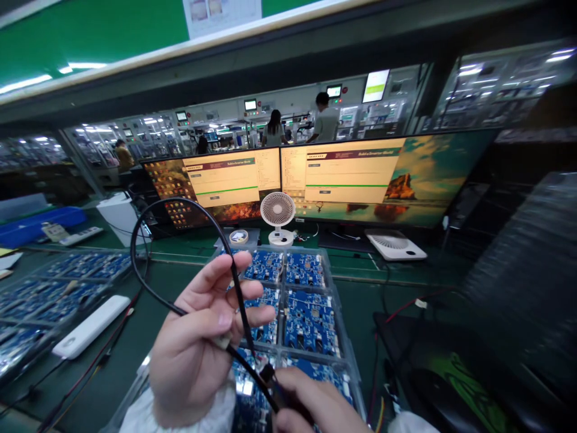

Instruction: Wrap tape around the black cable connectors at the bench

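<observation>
Low in the frame's centre, the left hand [198, 346] pinches a looped black cable [180, 207] between its fingers; the right hand [315, 409] grips the cable's connector end [269, 376], not yet plugged into anything, above a tray of blue circuit boards [306, 313].

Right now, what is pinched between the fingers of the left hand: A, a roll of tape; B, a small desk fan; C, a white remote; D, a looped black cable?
D: the left hand grips a black cable that loops up above the tray of blue circuit boards, while the right hand holds its connector end.
</observation>
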{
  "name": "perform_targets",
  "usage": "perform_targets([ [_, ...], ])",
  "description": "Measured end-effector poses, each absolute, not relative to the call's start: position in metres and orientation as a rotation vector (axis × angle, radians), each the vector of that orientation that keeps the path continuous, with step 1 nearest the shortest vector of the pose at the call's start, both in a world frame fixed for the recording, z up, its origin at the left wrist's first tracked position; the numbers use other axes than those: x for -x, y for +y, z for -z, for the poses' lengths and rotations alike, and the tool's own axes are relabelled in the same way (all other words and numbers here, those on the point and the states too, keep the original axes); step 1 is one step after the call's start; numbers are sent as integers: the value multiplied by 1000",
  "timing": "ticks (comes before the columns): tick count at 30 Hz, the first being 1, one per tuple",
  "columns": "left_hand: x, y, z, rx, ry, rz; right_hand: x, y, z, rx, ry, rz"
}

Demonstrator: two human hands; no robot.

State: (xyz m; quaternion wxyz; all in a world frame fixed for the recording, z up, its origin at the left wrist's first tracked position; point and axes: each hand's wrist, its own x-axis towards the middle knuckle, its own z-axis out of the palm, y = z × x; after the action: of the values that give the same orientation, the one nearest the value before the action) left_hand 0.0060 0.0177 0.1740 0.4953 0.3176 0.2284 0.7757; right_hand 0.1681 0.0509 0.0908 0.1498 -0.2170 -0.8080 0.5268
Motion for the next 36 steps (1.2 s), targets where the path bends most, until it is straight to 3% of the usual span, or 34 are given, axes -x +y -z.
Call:
perform_targets([
  [8,-4,30,-175,-566,625,-1913,-165,53,-79,484,-2254,-1485],
  [32,0,40,-168,-526,749,-1947,-164,56,-76,784,-2073,-1594],
  [36,-1,39,-168,-545,780,-1970,-164,58,-73,831,-2147,-1417],
])
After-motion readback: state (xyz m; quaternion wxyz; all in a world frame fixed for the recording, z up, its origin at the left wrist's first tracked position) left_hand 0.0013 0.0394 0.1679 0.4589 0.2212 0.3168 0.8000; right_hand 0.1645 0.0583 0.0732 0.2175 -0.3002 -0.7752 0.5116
